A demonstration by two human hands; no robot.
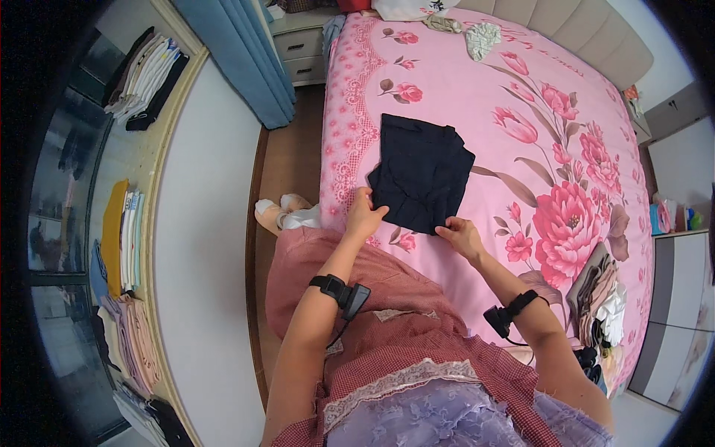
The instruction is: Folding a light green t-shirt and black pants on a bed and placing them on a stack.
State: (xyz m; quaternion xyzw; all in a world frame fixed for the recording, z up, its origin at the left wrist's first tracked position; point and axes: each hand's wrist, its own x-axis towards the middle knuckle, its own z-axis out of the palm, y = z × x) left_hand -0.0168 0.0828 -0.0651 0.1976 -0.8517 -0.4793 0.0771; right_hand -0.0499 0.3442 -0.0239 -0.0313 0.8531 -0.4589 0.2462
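Note:
A dark navy or black garment [422,173] lies folded into a rough square on a pink flowered bedspread [447,72]. My left hand [366,217] is at its near left corner, thumb and forefinger apart and touching the cloth; whether they grip it is unclear. At the near right corner, my right hand [461,237] pinches the hem between thumb and fingers. Creases run across the lower half of the cloth, and its outline is uneven on the left and upper right. Each forearm wears a black strap with a small device.
A stack of folded clothes [600,302] sits on the bed at right. Crumpled light cloth [483,40] lies toward the headboard [581,31]. On the left, a windowsill [148,223] bears several folded clothing piles beside a blue curtain [240,61]. A nightstand [299,50] stands beyond.

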